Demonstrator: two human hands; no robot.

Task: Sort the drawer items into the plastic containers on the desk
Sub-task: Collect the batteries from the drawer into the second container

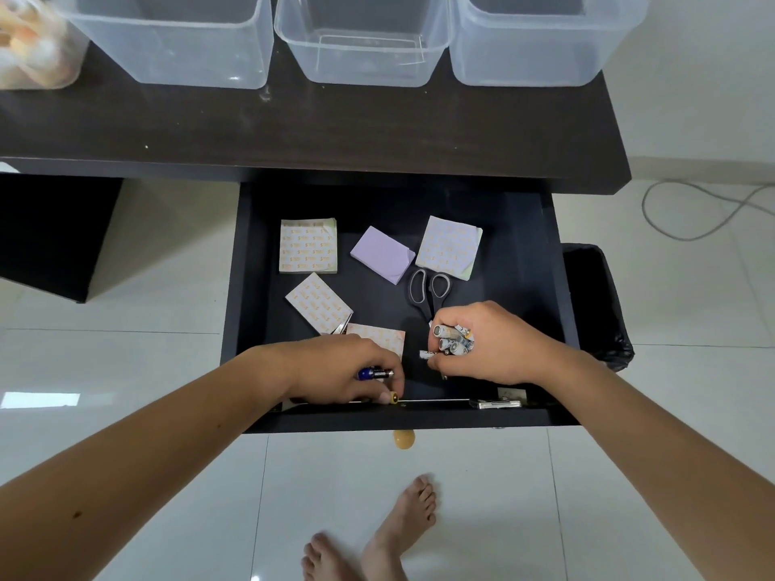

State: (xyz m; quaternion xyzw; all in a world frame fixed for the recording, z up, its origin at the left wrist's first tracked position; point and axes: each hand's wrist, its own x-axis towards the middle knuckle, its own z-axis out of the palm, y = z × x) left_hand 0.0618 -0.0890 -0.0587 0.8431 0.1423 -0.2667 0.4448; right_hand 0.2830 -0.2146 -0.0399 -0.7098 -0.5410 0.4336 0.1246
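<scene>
The open dark drawer (pixel 251 287) holds several sticky-note pads, among them a purple pad (pixel 381 253) and patterned pads (pixel 308 245) (pixel 449 246), plus grey-handled scissors (pixel 427 291). My right hand (pixel 499 345) is shut on a bunch of white batteries (pixel 453 343) near the drawer's front right. My left hand (pixel 339 371) holds a blue-and-black battery (pixel 375 374), and its fingertips touch a small yellow-ended battery (pixel 394 398) at the front edge. Three clear plastic containers (pixel 167 44) (pixel 362 39) (pixel 541 39) stand on the desk behind.
The dark desk top (pixel 335 127) spans the view above the drawer. A black-lined bin (pixel 595 299) stands right of the drawer, a cable (pixel 692 211) lies on the floor, and my bare feet (pixel 377 538) are below. A small metal item (pixel 499 403) lies at the drawer front.
</scene>
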